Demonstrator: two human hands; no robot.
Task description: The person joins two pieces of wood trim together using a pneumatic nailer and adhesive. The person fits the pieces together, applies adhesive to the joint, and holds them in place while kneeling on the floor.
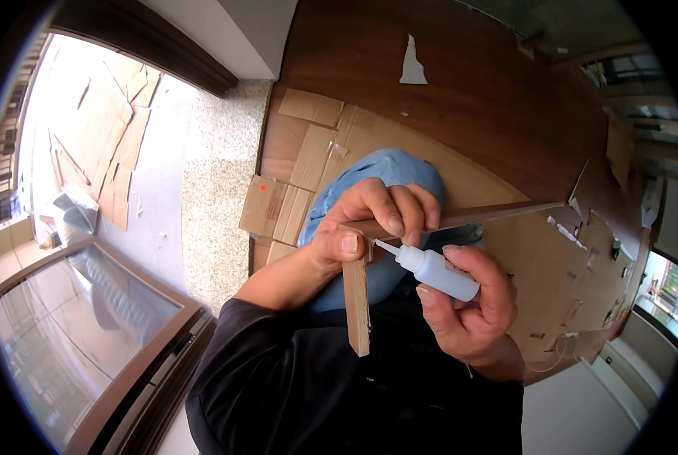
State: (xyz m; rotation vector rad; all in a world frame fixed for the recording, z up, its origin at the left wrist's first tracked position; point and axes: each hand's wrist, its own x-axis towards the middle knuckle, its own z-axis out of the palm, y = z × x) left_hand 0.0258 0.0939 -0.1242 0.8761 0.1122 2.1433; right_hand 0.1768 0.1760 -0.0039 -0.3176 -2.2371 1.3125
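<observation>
Held up in the air, above the cardboard sheet (468,178) and toward its left edge: a short wooden strip (356,311) and a long wooden strip (498,214), meeting at a corner. Impossible to tell whether already fixed together. Pinched at that corner by the left hand (377,216), with thumb in front and fingers curled over the long piece. Likely stiff and fairly light, with a rough cut edge; best taken close to the corner, so as not to lever it apart by the long end.

Just at the joint, the narrow nozzle of a white squeeze bottle (445,277). Gripped by the body between thumb and fingers of the right hand (472,311), tilted with the tip toward the wood. Probably light, smooth and soft-walled, so better held gently by the body, away from the slender nozzle.

Beneath the hands, a denim-clad knee (396,167); nearer, a black shirt (301,371). Past the sheet's far edge, a white scrap (412,64) on the brown floor (346,45). Beyond its left edge, a speckled stone strip (225,189).
</observation>
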